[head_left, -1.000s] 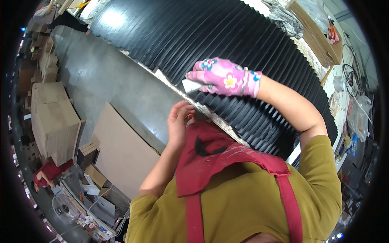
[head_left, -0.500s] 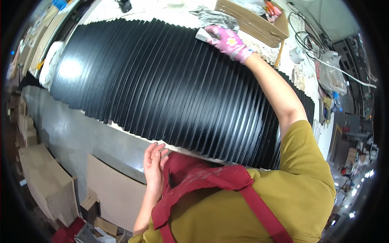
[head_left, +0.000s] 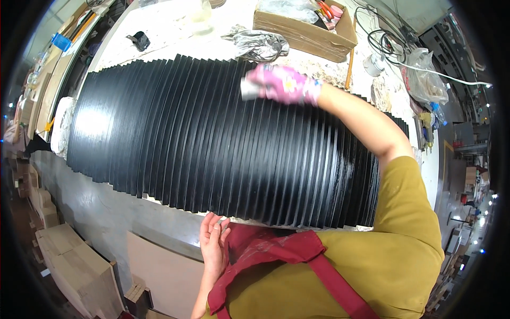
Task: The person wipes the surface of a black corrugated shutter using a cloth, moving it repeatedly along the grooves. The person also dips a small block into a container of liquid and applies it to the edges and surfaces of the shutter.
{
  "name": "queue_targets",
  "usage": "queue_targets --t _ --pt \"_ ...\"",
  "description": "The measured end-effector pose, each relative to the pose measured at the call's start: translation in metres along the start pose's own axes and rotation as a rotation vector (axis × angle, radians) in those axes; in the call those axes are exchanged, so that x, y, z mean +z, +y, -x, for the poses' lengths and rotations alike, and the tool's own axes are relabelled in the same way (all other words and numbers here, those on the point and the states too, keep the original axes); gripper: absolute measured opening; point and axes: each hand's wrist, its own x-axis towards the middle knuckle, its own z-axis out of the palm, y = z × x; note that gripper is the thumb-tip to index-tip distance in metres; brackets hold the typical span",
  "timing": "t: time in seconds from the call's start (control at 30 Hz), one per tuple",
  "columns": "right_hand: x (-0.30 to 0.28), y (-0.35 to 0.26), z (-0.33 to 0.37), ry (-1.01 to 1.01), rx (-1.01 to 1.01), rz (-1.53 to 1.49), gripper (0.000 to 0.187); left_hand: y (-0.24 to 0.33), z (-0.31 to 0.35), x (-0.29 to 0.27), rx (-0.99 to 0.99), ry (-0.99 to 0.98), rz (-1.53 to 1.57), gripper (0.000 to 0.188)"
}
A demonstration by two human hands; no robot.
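The right hand (head_left: 281,85), in a pink flowered glove, gripped a small white block (head_left: 248,89) over the far part of the black strips (head_left: 223,138), fingers wrapped round its right part so that its left end stuck out clear of the glove. Blur hid whether the block touched the strips, but the palm-down grip looked suited to pressing a flat face downward. The glove probably spared the skin from whatever coated the surface. The bare left hand (head_left: 214,238) was half curled by the near edge of the strips, in front of the red apron (head_left: 271,242); whether it pinched anything or merely rested against the edge could not be told. Placed there, it perhaps steadied the body while the right arm stretched across. The strips lay side by side on the white tabletop (head_left: 170,32), running from near to far with uneven ends, likely packed close so that they offered one broad surface within reach. Beyond them, a crumpled grey rag (head_left: 260,45) lay near the gloved hand, handy for wiping, and a cardboard box (head_left: 305,34) stood to its right, seemingly gathering small items away from the strips. A black cable (head_left: 372,40) sat looped at the far right, apparently out of the way.
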Motion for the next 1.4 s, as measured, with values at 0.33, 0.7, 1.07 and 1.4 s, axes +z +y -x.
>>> queue_targets --t 0.33,0.7,1.07,1.4 --pt "-0.028 0.028 -0.045 0.331 0.012 0.371 0.031 0.001 -0.005 0.002 0.0 0.043 -0.069 0.032" --pt "-0.053 0.001 -0.061 0.043 0.173 0.449 0.032 0.0 -0.007 -0.001 0.0 0.06 -0.078 0.028" --pt "-0.011 -0.001 0.019 0.09 0.015 0.241 0.035 -0.007 -0.002 0.002 -0.041 0.023 0.006 0.025" --pt "-0.015 0.028 0.008 0.29 0.013 0.385 0.032 -0.004 0.004 0.017 -0.098 -0.006 -0.017 0.026"
